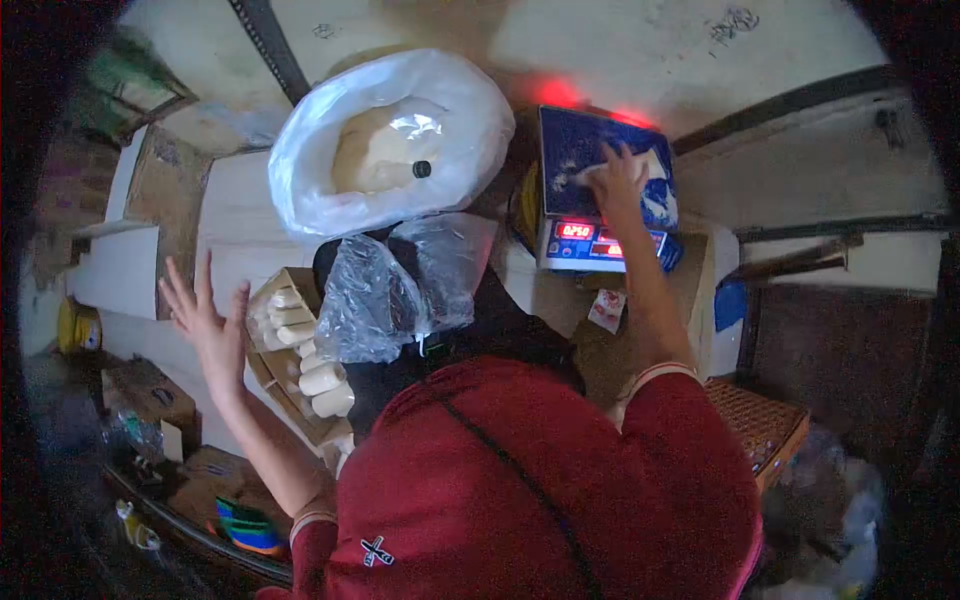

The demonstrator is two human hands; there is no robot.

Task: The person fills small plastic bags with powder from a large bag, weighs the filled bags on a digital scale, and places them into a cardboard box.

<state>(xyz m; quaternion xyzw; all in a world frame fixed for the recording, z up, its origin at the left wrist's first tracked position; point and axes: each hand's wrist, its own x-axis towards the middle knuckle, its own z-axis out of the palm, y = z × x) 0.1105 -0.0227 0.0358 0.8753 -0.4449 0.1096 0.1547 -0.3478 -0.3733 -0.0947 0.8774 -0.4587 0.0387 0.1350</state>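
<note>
My left hand (pixel 212 330) is raised at the left with its fingers spread, holding nothing, beside an open cardboard box (pixel 268 375) of filled white packets (pixel 322 378). My right hand (pixel 620 185) reaches over the blue pan of a digital scale (pixel 555 240), fingers stretched out. Under and beside its fingers lies a small bag of white powder (pixel 655 170), partly hidden; whether they touch it is unclear. The red display appears to read 0.250. Between my hands stands a large white plastic bag (pixel 300 175), open, holding pale powder (pixel 365 160) and a dark round object (pixel 422 169).
Clear plastic bags (pixel 365 300) lie over my lap. A small printed packet (pixel 607 310) is below the scale. An orange-brown crate (pixel 765 425) stands at the right, near crumpled plastic (pixel 825 510). Walls rise behind the scale.
</note>
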